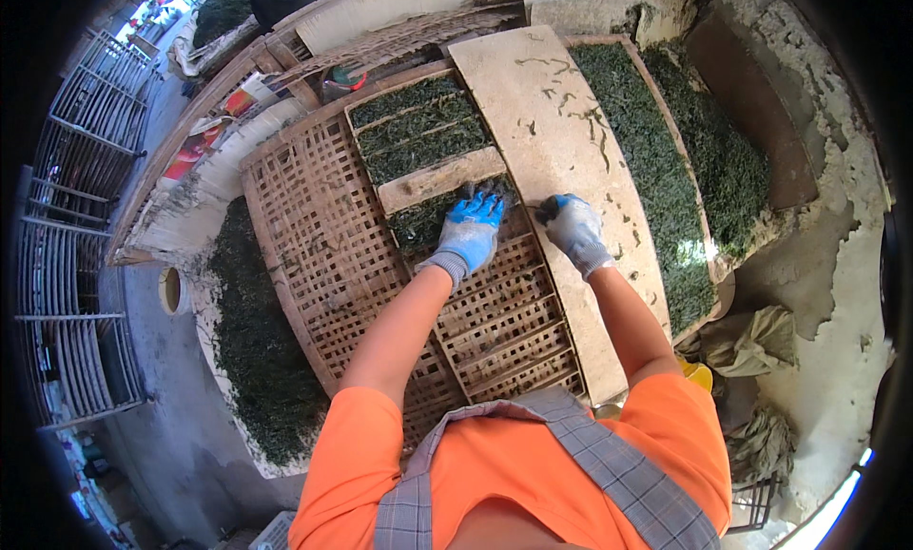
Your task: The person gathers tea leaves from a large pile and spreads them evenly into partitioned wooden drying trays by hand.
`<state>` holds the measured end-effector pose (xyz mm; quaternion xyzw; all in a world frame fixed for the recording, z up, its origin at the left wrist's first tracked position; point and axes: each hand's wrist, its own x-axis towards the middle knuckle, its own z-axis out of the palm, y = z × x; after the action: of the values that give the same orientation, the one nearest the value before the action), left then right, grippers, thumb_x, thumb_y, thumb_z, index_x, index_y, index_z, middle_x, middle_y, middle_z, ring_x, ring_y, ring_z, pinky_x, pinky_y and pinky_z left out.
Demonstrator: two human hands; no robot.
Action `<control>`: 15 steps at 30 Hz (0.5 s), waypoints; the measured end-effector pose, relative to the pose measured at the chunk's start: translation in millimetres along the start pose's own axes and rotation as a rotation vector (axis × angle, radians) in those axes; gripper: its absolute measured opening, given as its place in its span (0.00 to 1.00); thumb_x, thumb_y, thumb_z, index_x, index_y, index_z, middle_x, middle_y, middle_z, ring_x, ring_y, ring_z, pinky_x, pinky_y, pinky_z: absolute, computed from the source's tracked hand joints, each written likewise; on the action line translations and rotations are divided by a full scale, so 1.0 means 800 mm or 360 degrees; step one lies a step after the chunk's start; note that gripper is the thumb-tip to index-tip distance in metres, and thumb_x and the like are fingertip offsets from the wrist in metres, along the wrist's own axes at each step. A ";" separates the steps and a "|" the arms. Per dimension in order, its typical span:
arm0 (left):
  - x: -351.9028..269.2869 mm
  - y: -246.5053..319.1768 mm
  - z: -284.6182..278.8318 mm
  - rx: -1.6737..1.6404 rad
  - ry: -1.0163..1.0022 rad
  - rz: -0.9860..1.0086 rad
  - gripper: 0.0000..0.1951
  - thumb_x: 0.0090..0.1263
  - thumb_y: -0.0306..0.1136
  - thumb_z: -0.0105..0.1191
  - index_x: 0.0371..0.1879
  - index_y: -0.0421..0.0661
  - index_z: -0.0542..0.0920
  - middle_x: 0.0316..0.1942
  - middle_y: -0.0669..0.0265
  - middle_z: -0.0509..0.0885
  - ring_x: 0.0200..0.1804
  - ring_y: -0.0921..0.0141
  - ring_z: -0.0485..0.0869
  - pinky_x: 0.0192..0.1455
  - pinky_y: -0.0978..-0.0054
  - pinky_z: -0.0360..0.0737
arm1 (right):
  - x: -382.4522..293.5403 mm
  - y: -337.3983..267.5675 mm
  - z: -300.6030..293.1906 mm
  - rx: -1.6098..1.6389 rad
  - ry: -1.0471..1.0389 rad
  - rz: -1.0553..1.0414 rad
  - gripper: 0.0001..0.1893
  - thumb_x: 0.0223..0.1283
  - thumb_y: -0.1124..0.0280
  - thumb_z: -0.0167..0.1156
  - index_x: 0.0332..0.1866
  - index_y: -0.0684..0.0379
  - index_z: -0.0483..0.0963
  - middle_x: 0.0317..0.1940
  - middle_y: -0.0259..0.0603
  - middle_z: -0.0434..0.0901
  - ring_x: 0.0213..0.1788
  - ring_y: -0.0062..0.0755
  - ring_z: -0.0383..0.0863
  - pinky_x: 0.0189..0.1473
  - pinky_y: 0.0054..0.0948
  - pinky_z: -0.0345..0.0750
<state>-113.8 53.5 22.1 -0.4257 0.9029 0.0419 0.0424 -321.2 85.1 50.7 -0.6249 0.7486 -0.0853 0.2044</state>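
Observation:
My left hand, in a blue and grey work glove, lies fingers down on dark green plant matter in a compartment of a slatted wooden frame. That frame rests on a woven bamboo tray. A flat board lies across the frame just beyond the hand. Green matter fills the far compartments, while the near ones show bare weave. My right hand, gloved too, is curled at the frame's right edge, over a long pale board; its fingertips are dark, and whether it holds anything cannot be told.
Wooden trays of green matter lie right of the board, with a heap beyond. Another heap lies left of the woven tray. Metal racks stand at far left; cloth sacks lie at right.

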 end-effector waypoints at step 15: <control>-0.117 -0.043 0.067 -0.0533 0.1203 -0.1485 0.24 0.75 0.34 0.48 0.69 0.46 0.68 0.71 0.60 0.65 0.72 0.61 0.62 0.76 0.62 0.60 | 0.091 -0.076 0.009 -0.0696 0.0236 -0.2068 0.32 0.63 0.54 0.51 0.73 0.47 0.60 0.78 0.42 0.52 0.78 0.46 0.53 0.79 0.46 0.48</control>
<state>-25.7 109.6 -21.8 -0.7617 0.5556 0.0064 -0.3334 -273.5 3.3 53.0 -0.9663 0.2342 -0.0802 -0.0707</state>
